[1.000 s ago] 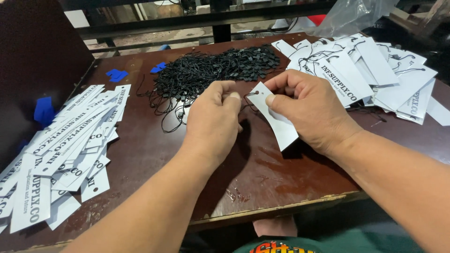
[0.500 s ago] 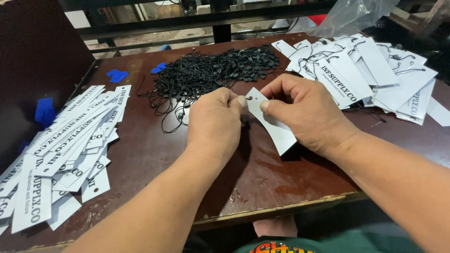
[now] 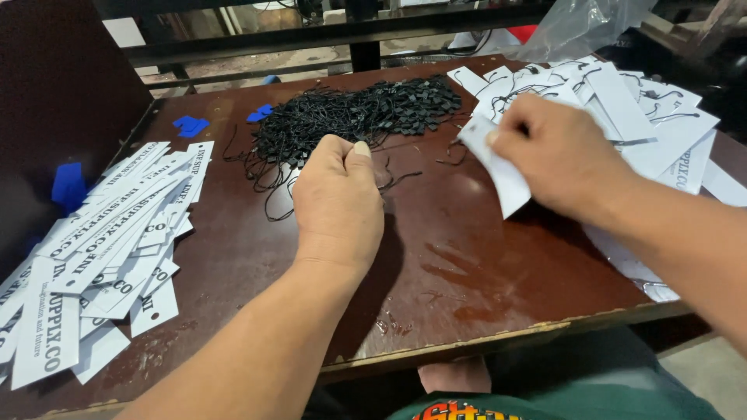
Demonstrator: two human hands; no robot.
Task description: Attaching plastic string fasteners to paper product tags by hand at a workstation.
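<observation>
The hands have separated. Right hand [image 3: 564, 155] now carries a pinched white paper tag [image 3: 498, 167] rightward from the black string heap [image 3: 358, 117]; left hand [image 3: 338, 194], fingers curled closed beside the heap, possibly pinching a string.

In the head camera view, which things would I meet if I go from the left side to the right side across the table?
Blue piece at the dark side wall → spread of white paper tags → left hand at the heap of black strings → right hand holding a white tag → pile of strung white tags.
</observation>
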